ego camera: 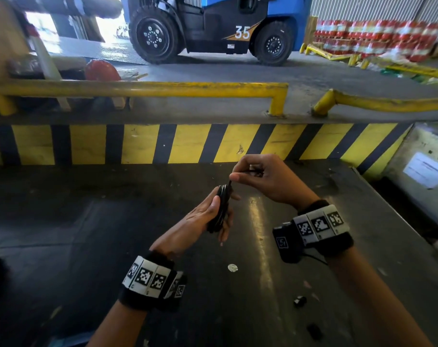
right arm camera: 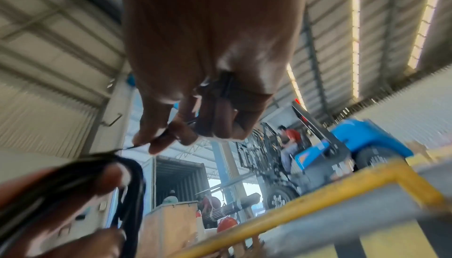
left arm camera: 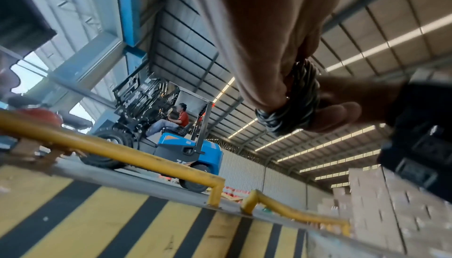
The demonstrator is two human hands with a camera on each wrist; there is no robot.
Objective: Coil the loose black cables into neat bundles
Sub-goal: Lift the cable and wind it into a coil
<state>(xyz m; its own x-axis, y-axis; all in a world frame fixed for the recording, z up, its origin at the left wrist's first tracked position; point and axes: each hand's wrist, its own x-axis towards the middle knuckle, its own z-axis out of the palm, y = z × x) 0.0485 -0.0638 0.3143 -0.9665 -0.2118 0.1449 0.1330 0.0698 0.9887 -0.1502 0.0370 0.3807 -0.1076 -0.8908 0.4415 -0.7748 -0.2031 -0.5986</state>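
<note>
While the head view shows both hands raised over a dark, scuffed metal table [ego camera: 112, 234], only the wrist views show what the fingers are doing. The left hand [ego camera: 208, 216] is wrapped around a coiled black cable [ego camera: 221, 206], a flattened bundle of thin glossy loops held upright between thumb and fingers; from the left wrist the strands [left arm camera: 296, 105] look like stacked rings pressed against the thumb. The right hand [ego camera: 265, 179] sits just above it, thumb and forefinger pinched together on the cable's loose end [right arm camera: 161, 136], a fine dark strand running down to the bundle; the other fingers curl over something small and black that I cannot make out.

Two small black bits [ego camera: 300, 301] and a pale round scrap [ego camera: 232, 267] lie on the table near the right forearm. Past a yellow and black striped kerb [ego camera: 188, 144] and a chipped yellow tube railing [ego camera: 163, 88] stands a blue forklift [ego camera: 213, 26] marked 35; only the wrist views show its driver [left arm camera: 181, 117] in a red top. Shrink-wrapped red packs [ego camera: 375, 36] are stacked along a corrugated wall.
</note>
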